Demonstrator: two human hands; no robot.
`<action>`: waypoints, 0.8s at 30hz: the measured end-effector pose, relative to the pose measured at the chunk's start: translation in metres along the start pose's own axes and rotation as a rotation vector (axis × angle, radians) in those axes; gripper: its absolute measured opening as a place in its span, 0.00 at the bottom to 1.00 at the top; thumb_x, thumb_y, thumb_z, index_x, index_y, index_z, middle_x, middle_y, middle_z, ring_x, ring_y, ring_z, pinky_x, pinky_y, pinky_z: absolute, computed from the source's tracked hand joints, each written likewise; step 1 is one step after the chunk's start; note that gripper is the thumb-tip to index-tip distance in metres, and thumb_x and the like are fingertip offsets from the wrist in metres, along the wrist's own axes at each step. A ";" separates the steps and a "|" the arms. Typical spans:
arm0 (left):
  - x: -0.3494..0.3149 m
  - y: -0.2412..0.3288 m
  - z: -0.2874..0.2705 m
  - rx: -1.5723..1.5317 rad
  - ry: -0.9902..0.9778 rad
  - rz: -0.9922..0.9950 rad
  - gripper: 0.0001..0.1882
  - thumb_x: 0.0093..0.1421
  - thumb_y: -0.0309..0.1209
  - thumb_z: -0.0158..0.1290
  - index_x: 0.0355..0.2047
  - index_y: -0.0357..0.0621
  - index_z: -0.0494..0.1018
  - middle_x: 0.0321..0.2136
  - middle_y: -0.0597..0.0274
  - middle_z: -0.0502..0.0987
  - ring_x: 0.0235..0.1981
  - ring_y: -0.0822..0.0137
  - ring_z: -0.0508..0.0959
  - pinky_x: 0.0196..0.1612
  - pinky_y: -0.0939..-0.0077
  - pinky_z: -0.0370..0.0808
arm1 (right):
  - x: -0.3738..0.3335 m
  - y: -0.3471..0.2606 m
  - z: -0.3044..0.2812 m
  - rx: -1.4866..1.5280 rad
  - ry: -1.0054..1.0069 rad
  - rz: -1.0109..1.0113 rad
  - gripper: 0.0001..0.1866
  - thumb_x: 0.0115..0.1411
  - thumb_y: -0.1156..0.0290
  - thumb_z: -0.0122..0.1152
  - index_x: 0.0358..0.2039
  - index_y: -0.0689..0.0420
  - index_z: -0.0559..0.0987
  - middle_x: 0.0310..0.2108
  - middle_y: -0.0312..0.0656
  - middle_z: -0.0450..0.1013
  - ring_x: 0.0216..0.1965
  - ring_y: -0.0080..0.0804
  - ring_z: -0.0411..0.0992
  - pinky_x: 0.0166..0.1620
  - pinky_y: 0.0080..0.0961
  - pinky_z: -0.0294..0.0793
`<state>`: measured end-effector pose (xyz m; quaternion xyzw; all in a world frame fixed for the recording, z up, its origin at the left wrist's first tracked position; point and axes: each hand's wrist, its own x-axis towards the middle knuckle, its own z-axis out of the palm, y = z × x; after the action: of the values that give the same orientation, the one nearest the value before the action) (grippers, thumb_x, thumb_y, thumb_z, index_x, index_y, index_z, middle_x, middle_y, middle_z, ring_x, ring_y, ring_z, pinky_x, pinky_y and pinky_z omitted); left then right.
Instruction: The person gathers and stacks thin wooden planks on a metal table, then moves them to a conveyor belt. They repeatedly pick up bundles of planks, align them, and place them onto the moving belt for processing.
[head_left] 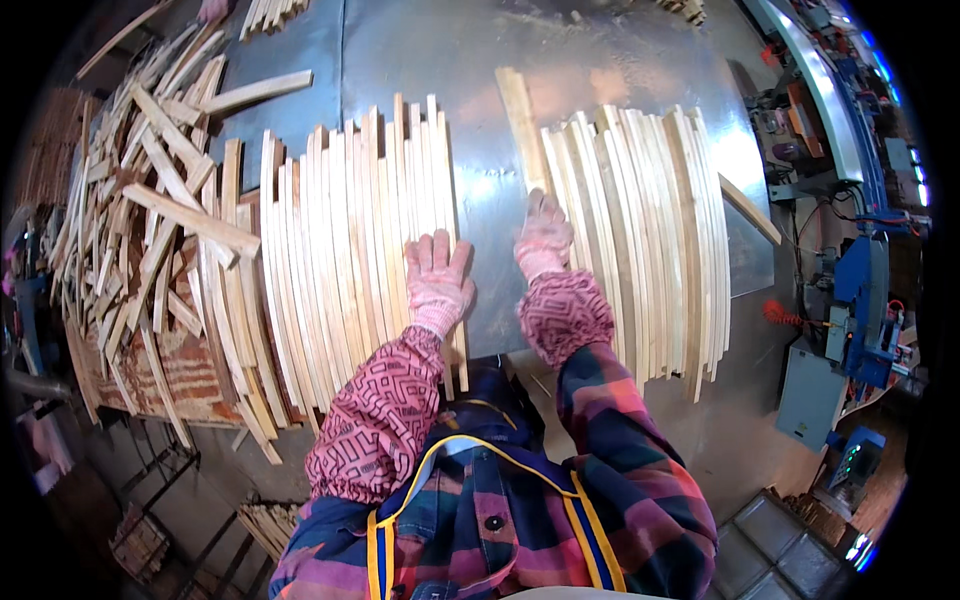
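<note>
Now the left hand [438, 278] is lying flat, fingers spread, on the right edge of the left row of slats [340, 250], gripping nothing. The right hand [545, 237] is resting its fingers on a single slat [522, 125] angled at the near side of the right row of slats [640, 230]; whether it is pinching it, I cannot tell. Both rows are lying on the metal table [480, 70], with a loose heap of offcuts [150, 220] at far left. Judging by this, pressing evenly and keeping slat ends aligned is what matters.
</note>
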<state>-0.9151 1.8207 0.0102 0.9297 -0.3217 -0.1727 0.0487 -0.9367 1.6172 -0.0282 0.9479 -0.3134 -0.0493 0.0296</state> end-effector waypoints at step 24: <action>-0.123 -0.198 0.005 -0.052 0.274 -0.844 0.43 0.59 0.57 0.49 0.67 0.43 0.57 0.66 0.45 0.59 0.69 0.47 0.54 0.72 0.54 0.45 | -0.089 -0.047 -0.009 0.334 -0.618 -0.235 0.39 0.59 0.44 0.56 0.62 0.60 0.65 0.56 0.60 0.67 0.57 0.56 0.68 0.60 0.41 0.66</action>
<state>-0.8916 2.0525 0.0007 0.9924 0.0999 -0.0604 0.0395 -0.9788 1.7085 -0.0165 0.9095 -0.2001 -0.2847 -0.2274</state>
